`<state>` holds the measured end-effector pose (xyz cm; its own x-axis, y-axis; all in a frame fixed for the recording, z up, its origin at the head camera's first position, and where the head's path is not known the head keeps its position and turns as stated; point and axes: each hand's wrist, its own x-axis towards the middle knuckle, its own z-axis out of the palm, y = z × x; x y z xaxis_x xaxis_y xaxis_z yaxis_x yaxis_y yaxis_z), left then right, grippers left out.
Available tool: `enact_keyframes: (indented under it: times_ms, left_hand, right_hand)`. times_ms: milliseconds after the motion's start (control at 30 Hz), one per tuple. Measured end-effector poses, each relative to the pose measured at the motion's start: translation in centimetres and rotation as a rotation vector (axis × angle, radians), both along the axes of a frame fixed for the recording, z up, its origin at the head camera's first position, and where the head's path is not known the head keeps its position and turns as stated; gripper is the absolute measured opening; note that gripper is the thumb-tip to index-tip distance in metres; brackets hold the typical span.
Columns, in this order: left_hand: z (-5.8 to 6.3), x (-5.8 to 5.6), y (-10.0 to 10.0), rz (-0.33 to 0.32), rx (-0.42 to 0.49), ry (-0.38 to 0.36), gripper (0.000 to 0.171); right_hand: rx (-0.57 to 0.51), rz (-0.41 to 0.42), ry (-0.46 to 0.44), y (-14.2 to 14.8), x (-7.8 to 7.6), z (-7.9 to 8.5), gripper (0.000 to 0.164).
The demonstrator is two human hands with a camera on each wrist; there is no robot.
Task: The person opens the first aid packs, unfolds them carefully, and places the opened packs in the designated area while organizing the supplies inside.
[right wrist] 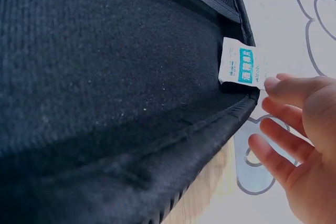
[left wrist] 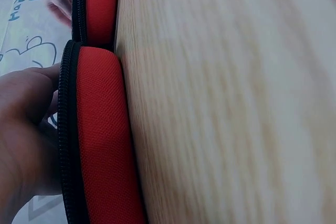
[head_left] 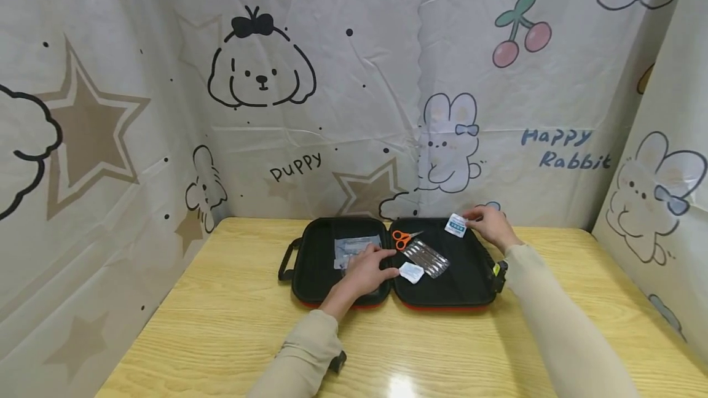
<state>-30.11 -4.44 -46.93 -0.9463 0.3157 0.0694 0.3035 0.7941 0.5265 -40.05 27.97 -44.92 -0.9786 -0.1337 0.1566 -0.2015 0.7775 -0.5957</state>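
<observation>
An open black zip case (head_left: 470,284) with red outer sides lies flat on the table. At the far right corner my right hand (head_left: 489,226) pinches a small white and teal alcohol pad packet (right wrist: 241,64) by its edge, thumb against forefinger. My left hand (head_left: 365,272) reaches over the case's left half, thumb and forefinger apart. Its thumb tip is right at a second white packet (head_left: 412,272), in the right half near the hinge. Orange-handled scissors (head_left: 402,238) and a clear sleeve of slim tools (head_left: 427,258) lie there too. In the left wrist view the case's side hides the left fingertips.
Clear plastic packets (head_left: 354,245) lie in the case's left half, partly under the left hand. A carry handle (head_left: 286,260) sticks out on the left. The wooden table (head_left: 221,324) ends at a patterned cloth backdrop (head_left: 354,109) just behind the case.
</observation>
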Motion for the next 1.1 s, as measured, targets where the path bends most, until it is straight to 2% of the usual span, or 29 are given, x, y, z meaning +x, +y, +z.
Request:
enact_keyframes:
  times_ms: [133,333,633,867,1100]
  left_hand:
    - [-0.1,-0.1,0.1,0.005,-0.009,0.002,0.049]
    - [-0.3,-0.1,0.4,-0.001,0.011,-0.007,0.05]
    - [-0.1,0.0,0.0,-0.003,0.032,0.005,0.049]
    - [0.1,0.1,-0.2,-0.006,0.035,0.013,0.049]
    - [0.0,0.1,0.0,-0.011,0.038,0.016,0.049]
  right_hand:
    - [-0.018,-0.018,-0.033,-0.1,0.0,0.1,0.029]
    - [0.021,-0.068,0.006,0.2,0.2,0.1,0.023]
    - [0.038,-0.004,0.042,0.4,1.1,0.6,0.02]
    - [0.038,0.044,0.042,0.3,3.1,1.5,0.02]
    - [0.025,0.045,0.02,0.8,5.4,1.5,0.019]
